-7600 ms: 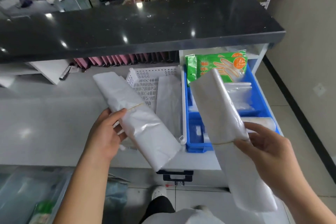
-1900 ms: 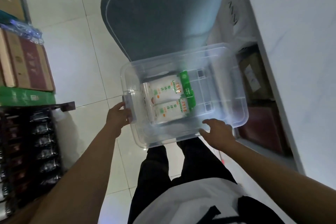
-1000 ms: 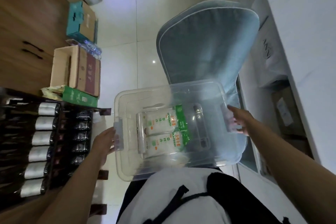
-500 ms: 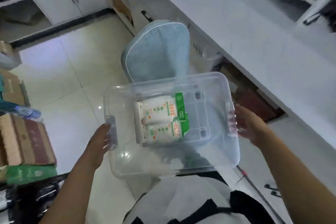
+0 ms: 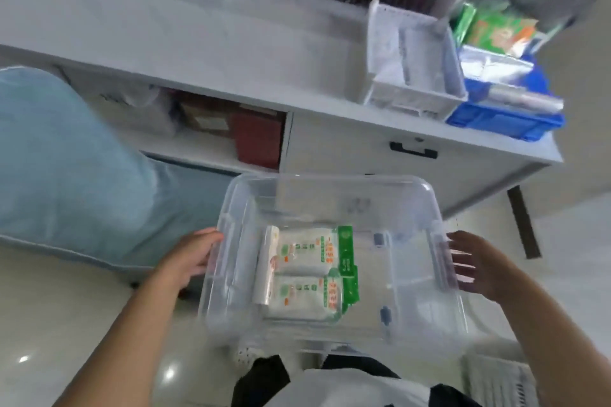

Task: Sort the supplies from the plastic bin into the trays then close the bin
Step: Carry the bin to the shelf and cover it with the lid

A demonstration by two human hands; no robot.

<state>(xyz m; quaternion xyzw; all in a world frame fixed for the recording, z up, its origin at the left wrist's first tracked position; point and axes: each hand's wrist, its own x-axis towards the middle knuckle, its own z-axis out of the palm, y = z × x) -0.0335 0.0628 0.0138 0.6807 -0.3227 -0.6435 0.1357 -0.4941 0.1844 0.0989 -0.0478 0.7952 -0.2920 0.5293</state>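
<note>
The clear, lidless plastic bin [image 5: 330,261] is held up at the lower centre of the frame, the left hand [image 5: 188,258] curled round its left side wall and the right hand [image 5: 472,266] gripping the handle on its right. Two white-and-green flat packets [image 5: 310,271] and a small clear roll [image 5: 266,269] lie on its floor. To my eye it should travel level toward the white counter [image 5: 198,36], landing beside the white slotted tray [image 5: 413,66] and blue tray [image 5: 502,116] at upper right, both already holding supplies. Even grips on both sides ought to keep the packets from sliding.
</note>
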